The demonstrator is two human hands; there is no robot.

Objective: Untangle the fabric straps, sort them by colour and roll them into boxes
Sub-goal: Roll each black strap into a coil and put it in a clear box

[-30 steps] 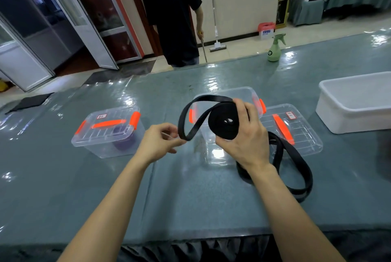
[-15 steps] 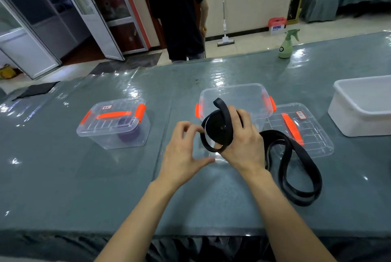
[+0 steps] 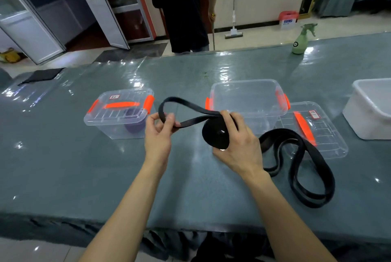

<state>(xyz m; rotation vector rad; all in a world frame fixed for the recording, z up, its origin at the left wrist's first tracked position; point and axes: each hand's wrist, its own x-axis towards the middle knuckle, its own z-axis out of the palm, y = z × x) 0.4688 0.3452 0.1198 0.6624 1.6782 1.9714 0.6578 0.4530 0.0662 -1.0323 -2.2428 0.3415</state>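
Note:
My right hand (image 3: 237,145) grips a partly wound black strap roll (image 3: 214,133) just above the table, in front of the open clear box (image 3: 247,103). A loop of the same black strap (image 3: 182,106) runs left from the roll to my left hand (image 3: 158,132), which pinches it. The loose rest of the strap (image 3: 306,177) lies in coils on the table at the right. The box's lid (image 3: 313,128) with an orange handle lies to the right of it. A closed clear box (image 3: 118,111) at the left holds a purple roll (image 3: 135,128).
A white tub (image 3: 372,111) stands at the right edge. A green spray bottle (image 3: 301,39) is at the table's far side. A person in black stands beyond the table (image 3: 63,166) near a mop.
My left hand has pulled a length of strap out to the left into a wide loop, away from the roll. The right hand holds the roll in about the same place.

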